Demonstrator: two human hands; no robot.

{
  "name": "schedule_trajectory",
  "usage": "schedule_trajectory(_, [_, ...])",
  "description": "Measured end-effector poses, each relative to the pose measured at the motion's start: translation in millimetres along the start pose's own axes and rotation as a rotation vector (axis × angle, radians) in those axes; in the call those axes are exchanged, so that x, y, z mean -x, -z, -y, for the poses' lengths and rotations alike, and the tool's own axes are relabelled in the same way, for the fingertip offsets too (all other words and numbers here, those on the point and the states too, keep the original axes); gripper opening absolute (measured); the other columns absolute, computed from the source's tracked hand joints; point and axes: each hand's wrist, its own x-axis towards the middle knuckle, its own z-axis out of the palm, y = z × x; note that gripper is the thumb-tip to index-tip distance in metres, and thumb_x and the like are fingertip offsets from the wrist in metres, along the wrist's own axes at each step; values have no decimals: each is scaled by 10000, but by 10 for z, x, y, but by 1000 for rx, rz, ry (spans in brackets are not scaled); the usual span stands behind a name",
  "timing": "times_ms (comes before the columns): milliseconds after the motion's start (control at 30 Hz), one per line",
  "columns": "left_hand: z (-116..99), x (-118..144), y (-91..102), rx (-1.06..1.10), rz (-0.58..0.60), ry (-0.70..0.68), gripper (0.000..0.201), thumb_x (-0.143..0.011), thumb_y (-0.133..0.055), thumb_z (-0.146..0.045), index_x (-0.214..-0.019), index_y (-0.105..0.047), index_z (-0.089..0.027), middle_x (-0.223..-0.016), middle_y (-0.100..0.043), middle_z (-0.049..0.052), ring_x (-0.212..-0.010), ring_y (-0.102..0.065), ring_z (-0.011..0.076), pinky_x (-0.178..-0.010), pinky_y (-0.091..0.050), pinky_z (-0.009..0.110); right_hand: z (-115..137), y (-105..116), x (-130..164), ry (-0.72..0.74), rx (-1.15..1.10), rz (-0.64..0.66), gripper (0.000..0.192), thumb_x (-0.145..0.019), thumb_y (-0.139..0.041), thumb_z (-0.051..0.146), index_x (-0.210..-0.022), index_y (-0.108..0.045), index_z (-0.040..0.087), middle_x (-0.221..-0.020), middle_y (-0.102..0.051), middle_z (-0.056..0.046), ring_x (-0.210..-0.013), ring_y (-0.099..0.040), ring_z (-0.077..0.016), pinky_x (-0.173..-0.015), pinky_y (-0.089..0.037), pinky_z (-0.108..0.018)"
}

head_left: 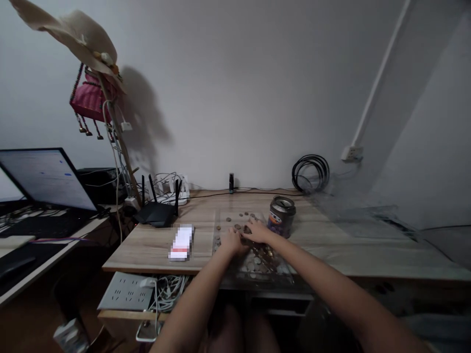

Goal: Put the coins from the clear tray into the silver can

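Note:
Coins lie scattered over a clear plastic sheet near the desk's front edge. My left hand rests low over them, fingers curled inward; what they hold, if anything, is hidden. Close beside it, my right hand reaches in from the right, with a coin at its bent fingertips. Just right of that hand stands a dark round tin with a slotted metal lid. Crumpled clear plastic with a golden sheen lies below my wrists, among more coins.
Left on the desk are a lit phone and a black router with upright antennas. A small dark bottle and coiled black cable stand by the wall. Transparent plastic covers the right side. A power strip sits below the desktop.

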Motion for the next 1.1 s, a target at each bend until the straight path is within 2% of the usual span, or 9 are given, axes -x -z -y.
schedule_trajectory(167, [36,89,31,-11,92,-97,710,-503,-720,-476,-1111,-536,-158,-1227,-453,161,-1120,-457,302,-905,-388,374,-67,-37,161,167,-57,112,454,-629,-618,515,-905,-598,156,-950,-540,-103,-808,-518,-207,-711,-406,-305])
schedule_trajectory(267, [56,110,66,-2,131,-101,711,-454,-754,-461,-1065,-551,-159,-1196,-476,158,-1072,-495,297,-868,-416,356,-31,-10,300,219,-53,127,431,-584,-652,507,-826,-600,155,-924,-536,-90,-800,-509,-204,-683,-407,-292])
schedule_trajectory(333, [44,117,82,-11,171,-121,639,-440,-770,-423,-988,-585,-151,-1113,-539,152,-1046,-512,303,-853,-425,350,16,7,363,235,-74,147,406,-567,-673,469,-812,-599,153,-888,-550,-77,-782,-508,-197,-665,-406,-283])
schedule_trajectory(467, [-18,218,91,22,221,-190,334,-494,-742,-304,-777,-631,-166,-886,-633,100,-920,-578,279,-800,-445,332,97,26,451,289,-156,205,367,-562,-685,363,-855,-599,159,-773,-583,-28,-690,-511,-158,-614,-397,-252])
schedule_trajectory(633, [-47,444,127,114,250,-316,392,-610,-660,-293,-987,-618,-192,-932,-653,83,-848,-604,228,-736,-457,288,106,93,577,327,-159,289,358,-558,-690,334,-857,-611,153,-770,-585,-17,-674,-503,-146,-588,-376,-234])
schedule_trajectory(733, [-32,511,150,117,253,-294,398,-635,-639,-281,-1019,-614,-182,-908,-660,86,-814,-610,222,-695,-457,276,78,131,652,325,-179,345,384,-527,-714,317,-861,-606,160,-766,-567,5,-684,-492,-136,-572,-358,-216])
schedule_trajectory(867, [-17,513,139,111,237,-266,379,-591,-660,-226,-967,-628,-195,-852,-661,53,-764,-603,194,-639,-449,245,75,159,697,322,-166,407,431,-481,-733,245,-884,-601,166,-784,-559,16,-696,-482,-129,-561,-346,-204])
schedule_trajectory(967, [-17,511,134,89,247,-240,252,-578,-661,-213,-829,-649,-186,-777,-655,31,-699,-588,166,-607,-438,225,117,167,689,316,-147,429,427,-463,-735,225,-869,-612,176,-765,-556,26,-669,-474,-118,-543,-339,-197])
schedule_trajectory(1100, [-3,509,123,95,278,-238,73,-609,-624,-200,-674,-640,-174,-658,-630,9,-641,-562,143,-615,-431,222,154,157,700,278,-141,475,276,-478,-716,220,-733,-619,178,-625,-512,57,-567,-437,-85,-500,-312,-183])
